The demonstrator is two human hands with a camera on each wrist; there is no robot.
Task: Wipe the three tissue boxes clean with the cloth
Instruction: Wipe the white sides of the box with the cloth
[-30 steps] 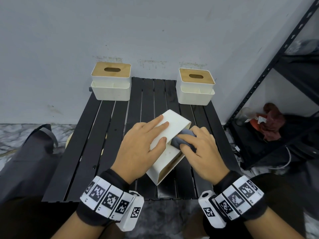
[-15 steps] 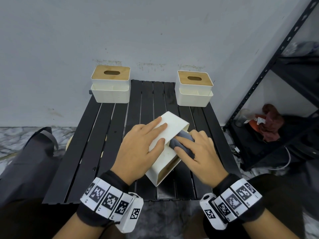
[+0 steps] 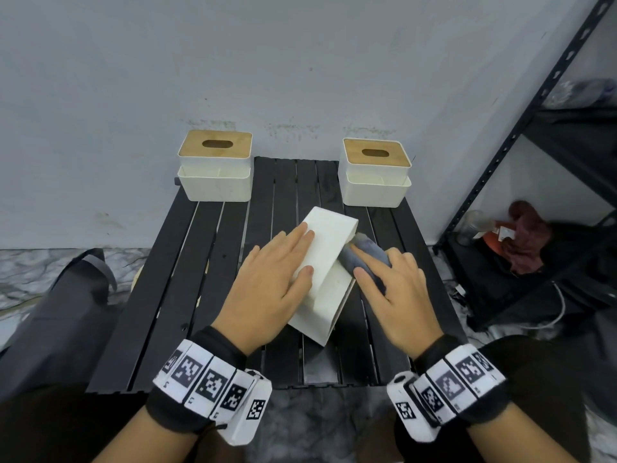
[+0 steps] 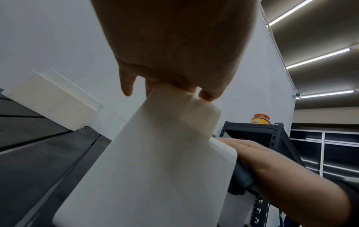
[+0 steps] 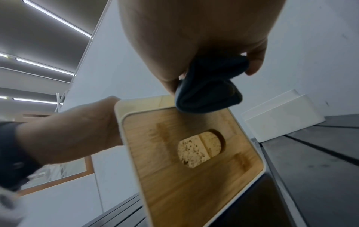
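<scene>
A white tissue box point(image 3: 329, 259) lies on its side in the middle of the black slatted table point(image 3: 207, 295). My left hand point(image 3: 293, 252) presses flat on its upper white face point(image 4: 155, 169), fingers straight. My right hand point(image 3: 377, 272) grips a folded grey cloth point(image 3: 365, 252) against the box's right-facing wooden lid point(image 5: 184, 153), near the far end. In the right wrist view the cloth point(image 5: 209, 92) is pinched between thumb and fingers. Two more white boxes with wooden lids stand upright at the back left point(image 3: 215, 168) and back right point(image 3: 375, 172).
A grey wall rises directly behind the table. A black metal shelf point(image 3: 500, 162) stands to the right, with a dark red rag point(image 3: 527, 238) on its bottom tier. A dark bag point(image 3: 50, 312) lies on the floor to the left.
My right hand has slid the cloth along the lid toward the box's far end. The left hand stays flat on the box.
</scene>
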